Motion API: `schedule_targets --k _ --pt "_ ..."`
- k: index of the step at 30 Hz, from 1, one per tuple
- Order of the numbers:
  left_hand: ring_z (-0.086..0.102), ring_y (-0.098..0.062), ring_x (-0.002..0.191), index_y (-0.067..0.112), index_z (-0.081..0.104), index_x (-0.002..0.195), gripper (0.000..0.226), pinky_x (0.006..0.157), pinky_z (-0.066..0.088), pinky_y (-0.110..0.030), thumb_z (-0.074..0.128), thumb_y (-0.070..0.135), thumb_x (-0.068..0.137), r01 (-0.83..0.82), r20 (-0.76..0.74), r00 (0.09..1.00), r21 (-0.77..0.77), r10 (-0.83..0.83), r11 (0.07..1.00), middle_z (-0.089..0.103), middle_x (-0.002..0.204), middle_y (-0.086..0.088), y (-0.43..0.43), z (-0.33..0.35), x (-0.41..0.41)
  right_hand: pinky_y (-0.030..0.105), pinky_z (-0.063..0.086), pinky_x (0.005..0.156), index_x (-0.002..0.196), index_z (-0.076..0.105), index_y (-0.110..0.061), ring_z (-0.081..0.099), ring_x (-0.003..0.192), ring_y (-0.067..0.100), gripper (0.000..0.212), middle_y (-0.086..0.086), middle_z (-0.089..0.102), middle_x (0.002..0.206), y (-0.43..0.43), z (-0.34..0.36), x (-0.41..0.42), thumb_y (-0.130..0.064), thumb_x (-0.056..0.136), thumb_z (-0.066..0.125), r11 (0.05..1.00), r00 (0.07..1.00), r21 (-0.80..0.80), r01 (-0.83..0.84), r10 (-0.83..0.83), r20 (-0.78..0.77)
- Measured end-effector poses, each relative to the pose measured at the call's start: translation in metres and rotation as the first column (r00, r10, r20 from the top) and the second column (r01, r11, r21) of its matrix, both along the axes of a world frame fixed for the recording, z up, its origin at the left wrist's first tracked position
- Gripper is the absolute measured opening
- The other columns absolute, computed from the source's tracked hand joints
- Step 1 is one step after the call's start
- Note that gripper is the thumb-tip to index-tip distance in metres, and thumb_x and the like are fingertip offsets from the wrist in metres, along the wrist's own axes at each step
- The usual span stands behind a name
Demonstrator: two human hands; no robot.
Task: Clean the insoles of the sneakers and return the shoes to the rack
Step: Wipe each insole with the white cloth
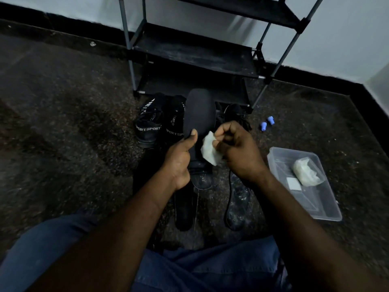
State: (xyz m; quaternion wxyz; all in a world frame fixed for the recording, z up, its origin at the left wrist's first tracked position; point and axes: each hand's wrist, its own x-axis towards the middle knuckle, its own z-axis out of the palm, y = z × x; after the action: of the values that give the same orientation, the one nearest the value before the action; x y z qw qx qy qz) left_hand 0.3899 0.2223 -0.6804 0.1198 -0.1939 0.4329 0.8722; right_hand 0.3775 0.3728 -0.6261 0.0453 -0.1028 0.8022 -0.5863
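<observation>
The clear tub (328, 209), on the floor right of the rack (195, 57), holds a crumpled white bag (306, 171) and a flat white square (293, 183). The insole (199, 114) is black, matte and tilted toe-up in front of the rack's lowest shelf. Your left hand (181, 159) grips its heel end, thumb pressed on top, fingers curled beneath. Your right hand (237, 148) has fingers closed, pinching a white wipe (210, 151) that touches the insole's right edge. Black sneakers (160, 123) stand just left of the insole.
</observation>
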Motion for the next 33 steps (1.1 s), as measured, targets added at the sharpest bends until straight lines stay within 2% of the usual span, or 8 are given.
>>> schedule_targets --k 4,10,13,16,19,24,28,33 --pt "0.071 -0.032 0.110 0.012 0.070 0.126 0.046 0.097 0.056 -0.046 0.056 0.049 0.101 0.016 0.019 1.000 0.011 -0.017 1.000 0.074 0.119 -0.014 -0.002 0.001 0.001 0.023 0.052 0.086 0.099 0.074 -0.016 0.068 0.100 0.006 0.027 -0.003 0.074 0.103 -0.010 0.003 -0.001 0.006 0.092 0.060 0.981 0.992 0.158 -0.110 0.119 -0.050" --pt "0.071 -0.033 0.112 0.007 0.066 0.130 0.050 0.093 0.058 -0.045 0.054 0.046 0.103 0.012 0.005 1.000 0.039 -0.012 0.999 0.072 0.124 -0.015 -0.003 0.006 0.002 0.031 0.049 0.087 0.111 0.077 -0.021 0.055 0.104 0.023 0.031 -0.001 0.056 0.112 -0.008 -0.011 -0.007 -0.019 0.081 0.081 0.781 0.902 0.600 0.174 0.117 -0.415" --pt "0.067 -0.036 0.119 0.005 0.063 0.135 0.049 0.104 0.052 -0.051 0.060 0.039 0.100 -0.003 -0.020 1.000 0.090 0.005 0.996 0.069 0.130 -0.018 -0.002 0.006 0.000 0.030 0.051 0.078 0.112 0.076 -0.019 0.058 0.094 0.022 0.030 0.001 0.057 0.106 -0.005 -0.010 -0.004 -0.019 0.082 0.078 0.771 0.849 0.568 0.290 0.067 -0.524" --pt "0.065 -0.039 0.121 0.003 0.061 0.136 0.052 0.105 0.051 -0.053 0.061 0.038 0.099 -0.004 -0.023 1.000 0.109 0.006 0.994 0.067 0.131 -0.021 -0.003 0.004 0.000 0.027 0.052 0.074 0.123 0.070 -0.018 0.062 0.091 0.019 0.039 0.001 0.059 0.111 -0.007 -0.009 0.005 -0.015 0.084 0.074 0.796 0.851 0.574 0.192 0.156 -0.502" --pt "0.067 -0.036 0.118 0.007 0.065 0.133 0.049 0.103 0.053 -0.051 0.059 0.044 0.100 -0.003 -0.008 1.000 0.100 0.003 0.995 0.070 0.127 -0.018 -0.003 0.005 0.002 0.034 0.056 0.071 0.114 0.072 -0.016 0.065 0.089 0.022 0.030 0.002 0.063 0.108 -0.010 -0.012 0.010 -0.010 0.085 0.070 0.789 0.835 0.603 0.123 0.245 -0.492" --pt "0.066 -0.032 0.121 0.012 0.066 0.131 0.040 0.104 0.052 -0.051 0.055 0.039 0.104 -0.011 -0.010 1.000 0.117 0.012 0.993 0.070 0.129 -0.013 0.004 0.009 0.001 0.039 0.056 0.066 0.094 0.072 -0.019 0.067 0.078 0.020 0.012 0.000 0.071 0.089 -0.014 -0.018 -0.001 -0.013 0.083 0.075 0.809 0.860 0.505 0.301 -0.002 -0.511" --pt "0.070 -0.027 0.113 0.013 0.069 0.125 0.035 0.090 0.058 -0.041 0.054 0.037 0.105 -0.014 -0.005 1.000 0.139 0.014 0.990 0.072 0.125 -0.010 0.005 0.013 0.002 0.038 0.057 0.070 0.088 0.076 -0.022 0.067 0.077 0.016 0.006 -0.002 0.073 0.086 -0.020 -0.018 0.003 -0.019 0.083 0.079 0.847 0.876 0.414 0.333 -0.115 -0.468" --pt "0.065 -0.027 0.124 0.000 0.061 0.136 0.062 0.100 0.052 -0.036 0.053 0.050 0.100 0.012 0.017 1.000 0.136 -0.014 0.991 0.067 0.134 -0.017 -0.001 0.007 0.003 0.041 0.056 0.072 0.091 0.078 -0.019 0.068 0.080 0.022 0.014 0.001 0.074 0.088 -0.040 -0.023 0.029 -0.012 0.082 0.069 0.869 0.884 0.474 0.142 0.104 -0.455"
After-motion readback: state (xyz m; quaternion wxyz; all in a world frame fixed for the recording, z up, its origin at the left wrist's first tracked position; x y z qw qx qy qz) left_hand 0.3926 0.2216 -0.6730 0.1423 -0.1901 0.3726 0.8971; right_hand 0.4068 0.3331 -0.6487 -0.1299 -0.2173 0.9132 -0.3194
